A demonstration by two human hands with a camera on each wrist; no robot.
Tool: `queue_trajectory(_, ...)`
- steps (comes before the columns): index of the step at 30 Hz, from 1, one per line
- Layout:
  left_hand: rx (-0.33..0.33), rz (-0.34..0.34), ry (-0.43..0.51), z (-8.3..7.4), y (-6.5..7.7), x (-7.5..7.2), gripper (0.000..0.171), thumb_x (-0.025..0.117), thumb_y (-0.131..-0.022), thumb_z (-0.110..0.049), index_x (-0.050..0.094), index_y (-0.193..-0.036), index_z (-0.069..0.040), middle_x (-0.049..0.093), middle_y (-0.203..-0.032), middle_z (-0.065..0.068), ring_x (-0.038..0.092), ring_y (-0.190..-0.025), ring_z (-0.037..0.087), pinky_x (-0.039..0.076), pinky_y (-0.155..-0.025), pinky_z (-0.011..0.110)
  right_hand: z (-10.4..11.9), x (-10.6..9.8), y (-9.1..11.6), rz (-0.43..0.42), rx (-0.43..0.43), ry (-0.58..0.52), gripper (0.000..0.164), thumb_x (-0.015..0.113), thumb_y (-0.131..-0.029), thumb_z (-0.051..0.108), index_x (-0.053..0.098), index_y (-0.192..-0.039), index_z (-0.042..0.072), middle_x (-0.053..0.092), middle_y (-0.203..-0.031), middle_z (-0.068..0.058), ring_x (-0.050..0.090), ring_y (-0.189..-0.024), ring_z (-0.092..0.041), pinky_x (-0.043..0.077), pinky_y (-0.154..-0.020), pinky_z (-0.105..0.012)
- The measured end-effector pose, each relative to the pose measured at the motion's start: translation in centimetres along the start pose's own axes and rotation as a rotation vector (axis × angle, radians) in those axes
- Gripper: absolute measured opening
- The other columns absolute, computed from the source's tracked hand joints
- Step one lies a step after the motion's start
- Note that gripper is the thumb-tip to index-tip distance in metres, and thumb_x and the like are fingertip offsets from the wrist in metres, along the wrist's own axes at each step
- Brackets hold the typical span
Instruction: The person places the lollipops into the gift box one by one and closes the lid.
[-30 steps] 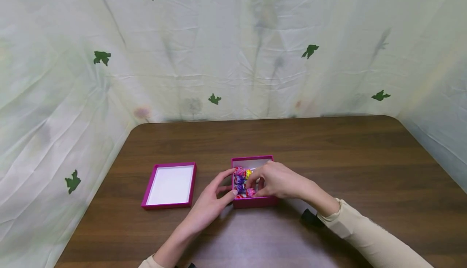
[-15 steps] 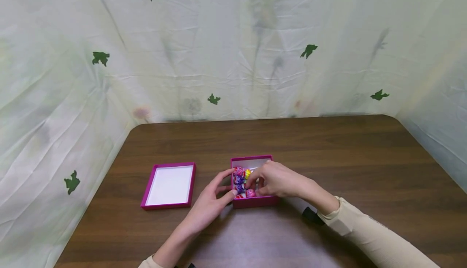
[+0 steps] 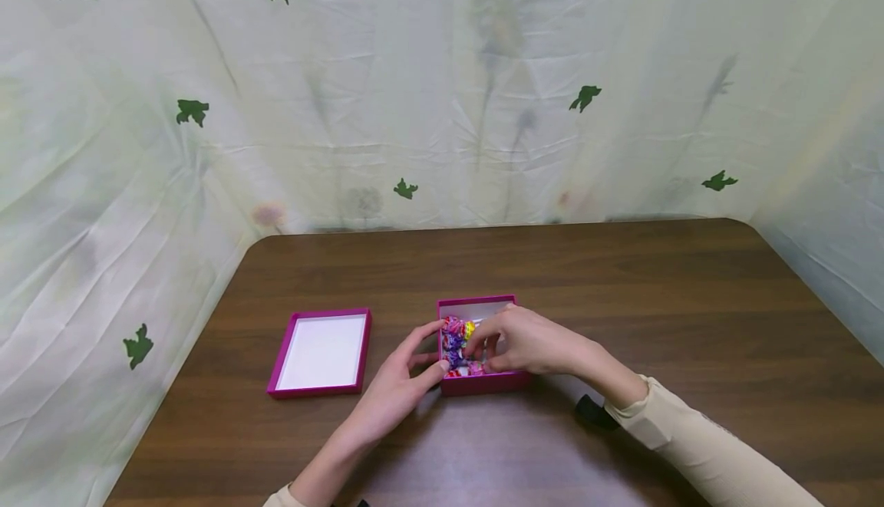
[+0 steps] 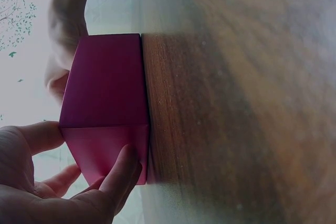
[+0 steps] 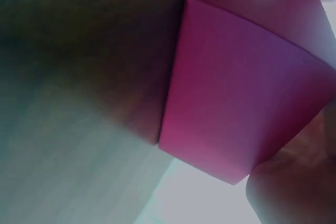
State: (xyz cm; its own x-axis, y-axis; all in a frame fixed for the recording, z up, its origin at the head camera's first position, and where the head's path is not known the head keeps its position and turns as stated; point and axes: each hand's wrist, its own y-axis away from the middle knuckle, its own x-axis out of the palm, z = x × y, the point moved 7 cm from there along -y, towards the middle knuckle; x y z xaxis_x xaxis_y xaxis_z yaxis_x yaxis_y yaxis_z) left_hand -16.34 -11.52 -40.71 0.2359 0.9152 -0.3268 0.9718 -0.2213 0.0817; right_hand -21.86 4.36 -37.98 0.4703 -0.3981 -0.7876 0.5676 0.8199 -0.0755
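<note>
On the table stands a magenta box point(image 3: 483, 384), its top uncovered. Round candies point(image 3: 453, 342) in shiny pink, purple and yellow wrappers lie along its left side. My left hand point(image 3: 395, 384) rests against the box's left wall, thumb and index finger at the rim. In the left wrist view its fingers point(image 4: 122, 174) press the outer wall. From the right, my right hand point(image 3: 528, 342) reaches over the rim into the box with bent fingers. It pinches a pink-wrapped candy point(image 3: 476, 369) near the front wall; its grip is partly hidden. The right wrist view shows mainly the box's outer walls.
A magenta lid point(image 3: 321, 352) with a white inside lies upturned left of the box. Both stand on a brown wooden table point(image 3: 621, 284). A pale curtain point(image 3: 414, 93) with green leaf shapes hangs behind the table.
The pink-wrapped candy near the front wall has shifted slightly under my right fingers. My left hand, the box and the lid stay where they were.
</note>
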Motion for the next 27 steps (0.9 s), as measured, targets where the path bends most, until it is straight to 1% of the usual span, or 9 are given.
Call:
queue_trajectory(2,0.006,0.0,0.001,0.0,0.0,0.0,0.053,0.065,-0.096,-0.024,0.045,-0.145,-0.029,0.044,-0.147,0.005,0.055,-0.123,0.029,0.047,-0.09,0.05,-0.1,-0.1,0.2,-0.02,-0.009,-0.033,0.02,0.079,-0.082,0.011,0.075,-0.1,0.018,0.069,-0.089,0.014,0.062,-0.079,0.001,0.05,-0.076,-0.027)
queue_trajectory(5,0.011,-0.001,0.002,0.0,0.0,0.0,0.053,0.065,-0.096,-0.023,0.045,-0.145,-0.028,0.045,-0.147,0.005,0.055,-0.123,0.028,0.047,-0.091,0.05,-0.3,-0.3,0.5,-0.055,-0.015,-0.125,0.02,0.08,-0.083,0.013,0.075,-0.102,0.017,0.069,-0.089,0.013,0.064,-0.08,-0.002,0.05,-0.079,-0.032)
queue_trajectory(11,0.017,0.001,0.008,-0.2,0.1,0.1,0.054,0.065,-0.096,-0.023,0.045,-0.145,-0.028,0.045,-0.147,0.005,0.055,-0.123,0.029,0.047,-0.091,0.05,-0.7,-1.1,0.9,-0.125,-0.016,-0.339,0.019,0.076,-0.086,0.01,0.074,-0.105,0.011,0.073,-0.097,0.001,0.067,-0.087,-0.013,0.051,-0.084,-0.046)
queue_trajectory(13,0.013,0.001,0.009,-0.2,0.1,0.1,0.054,0.065,-0.096,-0.024,0.045,-0.145,-0.028,0.045,-0.147,0.005,0.055,-0.123,0.029,0.047,-0.091,0.05,-0.3,-1.8,1.1,-0.144,-0.011,-0.386,0.02,0.076,-0.086,0.006,0.073,-0.106,0.007,0.073,-0.1,-0.005,0.067,-0.091,-0.019,0.05,-0.085,-0.047)
queue_trajectory(15,0.011,0.001,0.013,-0.3,0.1,0.1,0.054,0.065,-0.096,-0.024,0.045,-0.145,-0.029,0.045,-0.147,0.005,0.055,-0.123,0.028,0.047,-0.091,0.05,-0.2,-2.2,1.2,-0.162,-0.018,-0.409,0.022,0.076,-0.087,0.007,0.072,-0.108,0.006,0.072,-0.103,-0.006,0.066,-0.096,-0.021,0.05,-0.086,-0.047)
queue_trajectory(18,0.002,0.0,0.01,-0.2,0.0,0.1,0.054,0.065,-0.096,-0.025,0.045,-0.145,-0.03,0.045,-0.147,0.004,0.055,-0.124,0.029,0.047,-0.091,0.051,0.1,-2.5,1.4,-0.172,-0.022,-0.437,0.024,0.074,-0.088,0.009,0.071,-0.111,0.005,0.071,-0.106,-0.009,0.065,-0.095,-0.023,0.051,-0.082,-0.043)
queue_trajectory(21,-0.009,-0.001,-0.012,-0.1,0.0,0.1,0.053,0.064,-0.097,-0.028,0.045,-0.146,-0.03,0.044,-0.148,0.004,0.054,-0.124,0.03,0.047,-0.091,0.052,-0.1,-2.3,1.8,-0.182,-0.011,-0.435,0.027,0.073,-0.091,0.018,0.07,-0.115,0.007,0.069,-0.109,-0.008,0.064,-0.094,-0.019,0.052,-0.08,-0.04)
queue_trajectory(24,-0.012,-0.008,-0.061,-0.4,0.2,-0.1,0.051,0.063,-0.097,-0.029,0.045,-0.145,-0.029,0.044,-0.148,0.003,0.054,-0.124,0.029,0.049,-0.088,0.049,0.5,-2.5,2.2,-0.205,0.018,-0.434,0.026,0.071,-0.092,0.021,0.07,-0.117,0.013,0.069,-0.11,-0.007,0.063,-0.095,-0.018,0.052,-0.079,-0.04)
queue_trajectory(27,0.013,-0.029,-0.109,-0.9,0.5,-0.5,0.049,0.063,-0.097,-0.027,0.048,-0.144,-0.028,0.047,-0.145,0.001,0.056,-0.122,0.028,0.051,-0.085,0.045,1.5,-2.5,2.5,-0.234,0.024,-0.437,0.023,0.069,-0.094,0.019,0.069,-0.117,0.017,0.068,-0.111,-0.007,0.063,-0.095,-0.018,0.052,-0.079,-0.039)
